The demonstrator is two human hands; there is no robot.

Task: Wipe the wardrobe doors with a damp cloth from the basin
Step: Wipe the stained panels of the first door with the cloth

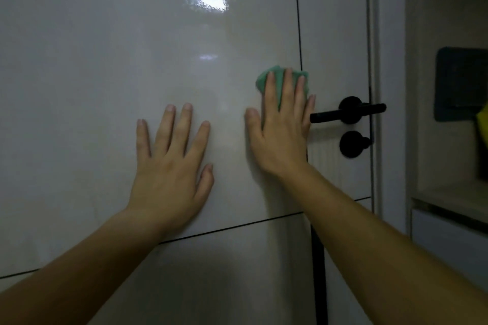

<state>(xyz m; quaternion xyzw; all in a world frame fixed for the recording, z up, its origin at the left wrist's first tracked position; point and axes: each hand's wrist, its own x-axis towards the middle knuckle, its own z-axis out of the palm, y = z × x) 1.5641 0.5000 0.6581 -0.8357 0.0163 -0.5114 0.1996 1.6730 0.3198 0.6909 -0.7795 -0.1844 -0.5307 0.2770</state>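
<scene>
Nearest the camera, two bare forearms were stretched forward. The left grip (171, 166) was laid flat on the glossy wardrobe door (105, 66), fingers straight and spread, with nothing held; it was judged to serve as a brace. Just to its right, apart from it, the right grip (282, 134) was pressed palm-down on the same door. Its fingers were straight, and a green cloth (265, 79) was pinned beneath them against the panel rather than clutched. The cloth was bunched, showing only past the fingertips and between the fingers, and its far edge lay over the dark vertical seam (299, 21) above the right grip.

Wiping was judged to be under way near the door's edge. Even pressure through flat fingers would be wanted, with overlapping strokes. More of the surface would be covered if the cloth were spread flatter under the palm. The seam would be best followed along its length so that no damp line is left.

Just right of the little finger, the tip of a black lever handle (348, 111) was seen on the neighbouring panel, with a round black knob (352, 144) below it. Knuckles could be caught there. Below both grips ran a horizontal seam (237, 224). The basin was not in view.
</scene>
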